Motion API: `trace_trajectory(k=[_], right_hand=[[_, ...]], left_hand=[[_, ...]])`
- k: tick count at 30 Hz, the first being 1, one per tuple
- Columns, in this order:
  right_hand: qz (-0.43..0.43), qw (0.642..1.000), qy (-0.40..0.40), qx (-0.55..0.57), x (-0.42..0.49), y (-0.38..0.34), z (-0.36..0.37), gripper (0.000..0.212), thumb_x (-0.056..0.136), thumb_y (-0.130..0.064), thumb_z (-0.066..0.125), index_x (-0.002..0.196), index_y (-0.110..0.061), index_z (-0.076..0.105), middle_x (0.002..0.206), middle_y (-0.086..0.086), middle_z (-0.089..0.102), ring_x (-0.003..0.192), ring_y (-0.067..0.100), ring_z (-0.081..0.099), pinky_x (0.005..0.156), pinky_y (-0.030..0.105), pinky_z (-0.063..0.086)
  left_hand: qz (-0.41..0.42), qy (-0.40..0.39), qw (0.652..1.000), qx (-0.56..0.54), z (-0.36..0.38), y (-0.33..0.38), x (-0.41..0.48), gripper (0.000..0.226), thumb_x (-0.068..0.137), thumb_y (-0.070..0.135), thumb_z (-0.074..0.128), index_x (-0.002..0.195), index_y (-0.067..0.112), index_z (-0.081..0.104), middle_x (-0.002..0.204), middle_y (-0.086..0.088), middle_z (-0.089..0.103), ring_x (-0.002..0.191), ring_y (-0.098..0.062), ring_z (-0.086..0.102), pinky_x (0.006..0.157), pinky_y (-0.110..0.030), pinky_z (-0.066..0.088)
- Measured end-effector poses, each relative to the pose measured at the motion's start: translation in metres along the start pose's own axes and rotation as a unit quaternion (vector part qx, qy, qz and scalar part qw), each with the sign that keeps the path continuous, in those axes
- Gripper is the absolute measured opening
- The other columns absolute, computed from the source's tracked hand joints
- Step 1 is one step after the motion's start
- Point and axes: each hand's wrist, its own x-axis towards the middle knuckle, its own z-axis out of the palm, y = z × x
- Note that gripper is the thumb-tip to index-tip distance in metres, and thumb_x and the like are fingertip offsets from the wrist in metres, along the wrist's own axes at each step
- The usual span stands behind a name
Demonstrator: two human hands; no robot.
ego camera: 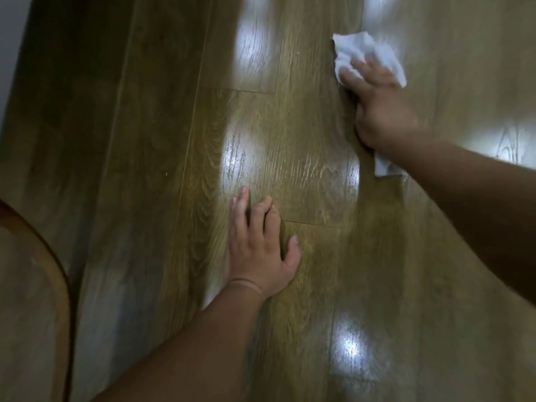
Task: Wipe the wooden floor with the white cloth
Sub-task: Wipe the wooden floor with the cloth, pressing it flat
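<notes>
We record a wooden floor (pixel 304 158) filling almost the whole frame. Its long planks run from the bottom toward the top, brown with plain grain and a glossy finish. Bright patches of reflected light sit at upper centre, at mid frame, at the right edge and at lower right. The upper left of the floor lies in deep shadow, and a pale strip (pixel 8 53) shows at the far upper left corner; we cannot tell what it is.

A curved wooden edge (pixel 62 285) of some furniture arcs through the lower left corner; we cannot identify the piece.

Two bare forearms enter, one from the bottom centre and one from the right edge. The hands are well apart.

The left hand (pixel 261 250), in the lower centre, rests palm down on the floor with fingers straight and spread, holding nothing.

The right hand (pixel 383 111), in the upper right, presses down on the white cloth (pixel 356 47), its fingers laid out across it. This part of the frame is blurred, so finer detail of the fingers is not legible.

The white cloth lies bunched on the floor beneath that hand. Most of it shows beyond the fingertips, and a small corner shows under the wrist.

A thin band (pixel 246 284) circles the left wrist.
</notes>
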Motion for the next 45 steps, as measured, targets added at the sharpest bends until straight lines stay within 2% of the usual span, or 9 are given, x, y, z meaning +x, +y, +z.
trace_trajectory(k=[3, 10, 14, 18, 23, 30, 33, 41, 45], right_hand=[[0.016, 0.999, 0.018, 0.022, -0.049, -0.027, 0.014, 0.056, 0.096, -0.003, 0.035, 0.151, -0.015, 0.039, 0.160, 0.010, 0.030, 0.151, 0.032, 0.018, 0.123, 0.044, 0.010], [-0.241, 0.964, -0.107, 0.033, -0.192, -0.014, 0.010, 0.051, 0.090, -0.007, 0.039, 0.139, -0.009, 0.053, 0.150, 0.013, 0.045, 0.142, 0.037, 0.038, 0.113, 0.050, 0.034], [-0.125, 0.991, -0.037, 0.013, -0.118, 0.043, -0.010, 0.049, 0.095, -0.006, 0.040, 0.142, -0.008, 0.052, 0.152, 0.017, 0.042, 0.144, 0.038, 0.033, 0.111, 0.058, 0.035], [-0.024, 1.000, 0.009, -0.009, -0.057, 0.052, -0.017, 0.048, 0.102, -0.011, 0.035, 0.148, -0.019, 0.045, 0.158, 0.011, 0.036, 0.150, 0.032, 0.023, 0.121, 0.047, 0.021], [0.081, 0.995, 0.052, 0.031, -0.127, 0.012, 0.009, 0.055, 0.098, -0.002, 0.036, 0.152, -0.014, 0.038, 0.161, 0.012, 0.029, 0.151, 0.032, 0.016, 0.123, 0.042, 0.009], [-0.243, 0.960, -0.129, 0.043, -0.271, 0.015, 0.008, 0.052, 0.091, -0.010, 0.042, 0.142, -0.009, 0.050, 0.151, 0.016, 0.043, 0.142, 0.039, 0.037, 0.115, 0.050, 0.031], [-0.158, 0.984, -0.074, 0.035, -0.207, 0.061, -0.010, 0.049, 0.095, -0.017, 0.037, 0.142, -0.010, 0.052, 0.152, 0.018, 0.041, 0.142, 0.040, 0.036, 0.103, 0.057, 0.044], [0.178, 0.979, 0.088, 0.049, -0.080, 0.041, -0.007, 0.057, 0.097, -0.009, 0.032, 0.151, -0.022, 0.039, 0.162, 0.007, 0.028, 0.152, 0.027, 0.016, 0.122, 0.043, 0.017], [0.038, 0.996, 0.028, 0.081, -0.118, -0.051, 0.033, 0.065, 0.086, 0.000, 0.043, 0.151, -0.006, 0.037, 0.159, 0.019, 0.028, 0.150, 0.037, 0.017, 0.122, 0.045, 0.004]], left_hand=[[0.004, 0.001, 1.000, 0.001, -0.001, 0.001, 0.000, 0.052, 0.084, 0.038, 0.056, 0.117, -0.002, 0.053, 0.126, -0.020, 0.056, 0.140, -0.051, 0.031, 0.119, -0.062, 0.019], [0.005, -0.008, 1.000, 0.007, -0.004, 0.004, 0.001, 0.054, 0.084, 0.036, 0.055, 0.116, -0.008, 0.057, 0.124, -0.024, 0.057, 0.137, -0.054, 0.034, 0.116, -0.065, 0.023], [0.006, -0.014, 1.000, 0.014, -0.004, 0.004, 0.001, 0.055, 0.085, 0.036, 0.052, 0.115, -0.010, 0.059, 0.123, -0.025, 0.057, 0.135, -0.055, 0.035, 0.112, -0.068, 0.027], [0.002, -0.023, 1.000, 0.021, -0.005, 0.005, 0.001, 0.056, 0.087, 0.038, 0.050, 0.114, -0.010, 0.057, 0.124, -0.026, 0.055, 0.135, -0.055, 0.034, 0.114, -0.068, 0.025], [-0.007, -0.029, 0.999, 0.025, -0.004, 0.003, 0.001, 0.060, 0.088, 0.041, 0.047, 0.119, -0.009, 0.054, 0.126, -0.025, 0.051, 0.138, -0.053, 0.031, 0.115, -0.066, 0.023], [-0.001, -0.009, 1.000, 0.020, -0.002, 0.001, 0.001, 0.059, 0.087, 0.041, 0.049, 0.119, -0.008, 0.052, 0.127, -0.023, 0.049, 0.138, -0.052, 0.030, 0.116, -0.064, 0.022], [-0.006, -0.015, 1.000, 0.023, -0.001, -0.001, 0.001, 0.059, 0.087, 0.043, 0.048, 0.120, -0.006, 0.051, 0.128, -0.022, 0.048, 0.138, -0.050, 0.029, 0.116, -0.064, 0.023], [0.000, 0.002, 1.000, 0.018, -0.002, 0.000, 0.001, 0.056, 0.087, 0.040, 0.050, 0.116, -0.007, 0.054, 0.125, -0.022, 0.051, 0.137, -0.052, 0.032, 0.115, -0.065, 0.025], [0.004, 0.004, 1.000, 0.013, -0.002, 0.000, 0.002, 0.054, 0.085, 0.038, 0.052, 0.114, -0.007, 0.056, 0.123, -0.023, 0.053, 0.136, -0.053, 0.034, 0.115, -0.066, 0.025]])
